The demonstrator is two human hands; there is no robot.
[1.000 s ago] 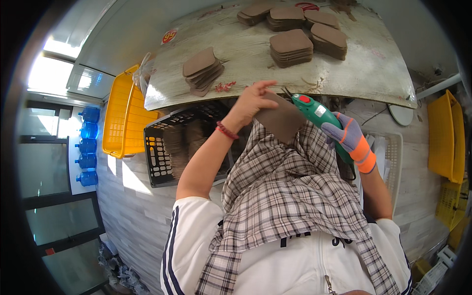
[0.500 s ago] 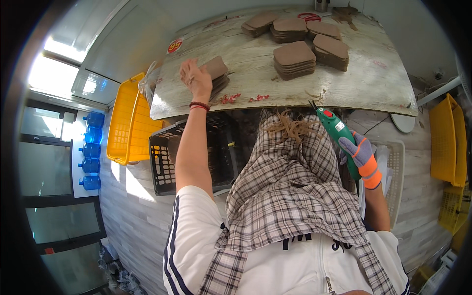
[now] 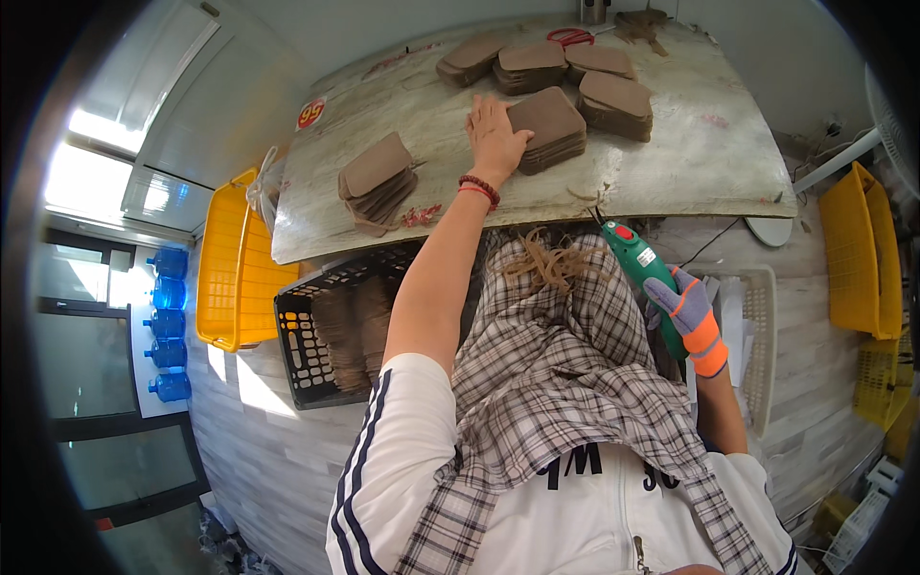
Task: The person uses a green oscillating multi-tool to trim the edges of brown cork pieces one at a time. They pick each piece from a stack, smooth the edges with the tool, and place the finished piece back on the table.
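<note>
My bare left hand (image 3: 496, 141), wearing red and dark bracelets, is at the left side of a stack of brown round-cornered flat pieces (image 3: 548, 125). Its fingers are stretched out and the thumb touches the stack's edge. A gloved right hand (image 3: 685, 311) of mine, in grey and orange, is wrapped round green electric scissors (image 3: 632, 251) with a red button. Their thin blades point up toward the table's front edge. To the left lies a fanned, leaning stack of the same pieces (image 3: 377, 172). Brown offcut strips (image 3: 548, 264) rest on my checked apron (image 3: 565, 364).
Several more brown stacks (image 3: 613, 103) and a red-handled tool (image 3: 571, 36) sit farther back on the worn table (image 3: 700, 153). A black crate (image 3: 309, 355) holding brown pieces stands below left, beside a yellow basket (image 3: 230, 278). At right are a white basket (image 3: 762, 355) and a yellow crate (image 3: 858, 259).
My left hand has left the leaning stack at the left and moved right to the middle stack. The right hand keeps hold of the electric scissors. The view has shifted slightly.
</note>
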